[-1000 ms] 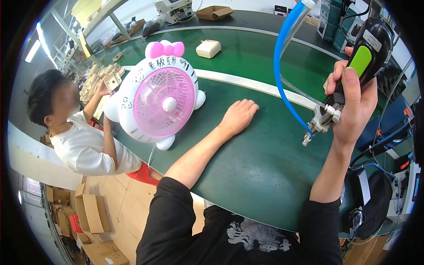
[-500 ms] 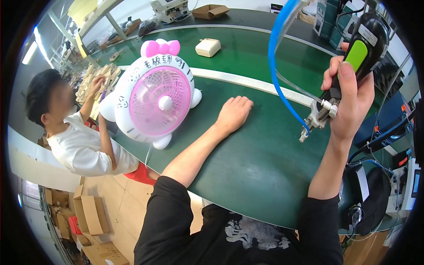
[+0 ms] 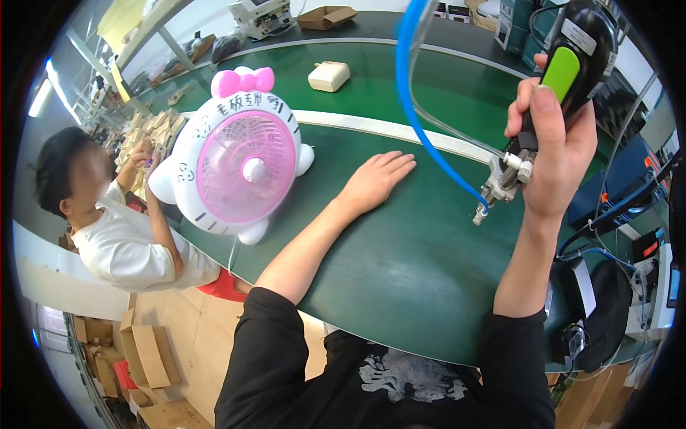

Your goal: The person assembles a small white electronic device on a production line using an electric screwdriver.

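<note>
My right hand (image 3: 561, 161) is raised over the right side of the green table. It grips a black handheld tool with a green panel (image 3: 563, 71), the thumb lying along its front. Below the grip hangs a metal fitting (image 3: 502, 179), which seems joined to the tool; a blue hose (image 3: 407, 93) and a thin clear tube run to it. My left hand (image 3: 375, 182) rests palm down on the tabletop (image 3: 400, 286), fingers stretched out, holding nothing. Left of it stands a white cat-shaped fan (image 3: 246, 168) with a pink grille and pink bow.
A cream box (image 3: 329, 76) lies beyond the pale table strip. At left, a person in a white shirt (image 3: 132, 247) handles something small beside piled pale pieces (image 3: 153, 136). Cables and devices (image 3: 647, 300) crowd the right edge. Open cartons (image 3: 153, 354) sit on the floor.
My left hand's fingers have straightened out flat on the table. The tool in my right hand has shifted slightly left in view, as has the whole scene. The co-worker's hands have come together.
</note>
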Tool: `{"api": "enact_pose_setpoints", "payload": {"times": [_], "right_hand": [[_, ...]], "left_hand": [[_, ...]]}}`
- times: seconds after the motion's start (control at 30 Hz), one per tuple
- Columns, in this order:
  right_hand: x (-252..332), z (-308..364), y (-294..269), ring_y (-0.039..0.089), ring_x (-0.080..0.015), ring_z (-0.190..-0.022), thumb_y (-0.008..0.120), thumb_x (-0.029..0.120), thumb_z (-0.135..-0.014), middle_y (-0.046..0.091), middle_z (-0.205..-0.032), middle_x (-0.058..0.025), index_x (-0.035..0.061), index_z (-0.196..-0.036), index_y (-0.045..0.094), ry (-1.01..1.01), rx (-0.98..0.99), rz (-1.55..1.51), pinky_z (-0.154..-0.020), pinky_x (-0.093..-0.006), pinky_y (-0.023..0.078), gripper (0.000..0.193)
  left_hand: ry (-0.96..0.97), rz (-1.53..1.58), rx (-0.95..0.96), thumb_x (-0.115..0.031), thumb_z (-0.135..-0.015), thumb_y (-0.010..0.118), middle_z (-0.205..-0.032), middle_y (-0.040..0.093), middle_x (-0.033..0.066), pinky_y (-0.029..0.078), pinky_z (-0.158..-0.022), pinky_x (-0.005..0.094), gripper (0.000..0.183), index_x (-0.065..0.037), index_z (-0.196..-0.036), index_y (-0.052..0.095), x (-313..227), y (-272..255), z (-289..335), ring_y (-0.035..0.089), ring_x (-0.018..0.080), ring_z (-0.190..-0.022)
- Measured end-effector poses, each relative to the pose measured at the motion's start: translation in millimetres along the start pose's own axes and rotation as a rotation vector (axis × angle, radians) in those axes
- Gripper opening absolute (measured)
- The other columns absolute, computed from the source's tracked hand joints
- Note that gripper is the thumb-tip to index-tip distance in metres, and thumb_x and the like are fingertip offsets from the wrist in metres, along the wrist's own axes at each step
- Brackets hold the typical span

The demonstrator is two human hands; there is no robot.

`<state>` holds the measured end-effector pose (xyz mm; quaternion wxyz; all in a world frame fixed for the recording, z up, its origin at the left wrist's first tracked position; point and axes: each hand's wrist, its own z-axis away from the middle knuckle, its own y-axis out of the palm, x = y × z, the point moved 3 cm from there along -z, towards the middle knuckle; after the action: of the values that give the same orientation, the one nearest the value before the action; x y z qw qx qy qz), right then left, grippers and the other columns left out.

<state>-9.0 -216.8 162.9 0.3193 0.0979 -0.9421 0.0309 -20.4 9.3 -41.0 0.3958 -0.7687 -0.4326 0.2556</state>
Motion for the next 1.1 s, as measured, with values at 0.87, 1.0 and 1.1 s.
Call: {"api": "enact_pose_setpoints", "payload": {"times": [0.87, 1.0, 1.1], "right_hand": [[4, 0, -1, 0.053, -0.0090, -0.065, 0.061, 0.017, -0.097, 0.058, -0.083, -0.0055, -0.0056, -0.119, 0.056, 0.036, -0.065, -0.122, -0.062, -0.0221, 0.041, 0.032], [-4, 4, -10, 0.052, -0.0084, -0.069, 0.057, 0.015, -0.099, 0.057, -0.090, -0.0052, -0.0056, -0.128, 0.051, 0.053, -0.032, -0.027, -0.063, -0.0220, 0.042, 0.037], [-3, 3, -3, 0.053, -0.0083, -0.067, 0.061, 0.015, -0.097, 0.060, -0.090, -0.0058, -0.0053, -0.123, 0.054, 0.033, -0.067, -0.086, -0.062, -0.0219, 0.043, 0.034]], "left_hand": [[-0.028, -0.275, -0.098, -0.010, -0.084, 0.060, -0.112, 0.064, 0.0077, 0.047, -0.089, 0.0370, 0.027, -0.005, -0.110, 0.064, -8, -8, -4, 0.061, 0.0252, -0.102], [-0.121, -0.166, -0.108, -0.018, -0.084, 0.067, -0.116, 0.060, 0.0107, 0.047, -0.088, 0.0400, 0.038, -0.003, -0.118, 0.059, -5, -8, -26, 0.057, 0.0276, -0.107], [-0.250, -0.157, -0.084, -0.025, -0.082, 0.071, -0.113, 0.060, 0.0178, 0.048, -0.085, 0.0450, 0.039, -0.002, -0.113, 0.061, 34, -4, -45, 0.056, 0.0334, -0.108]]}}
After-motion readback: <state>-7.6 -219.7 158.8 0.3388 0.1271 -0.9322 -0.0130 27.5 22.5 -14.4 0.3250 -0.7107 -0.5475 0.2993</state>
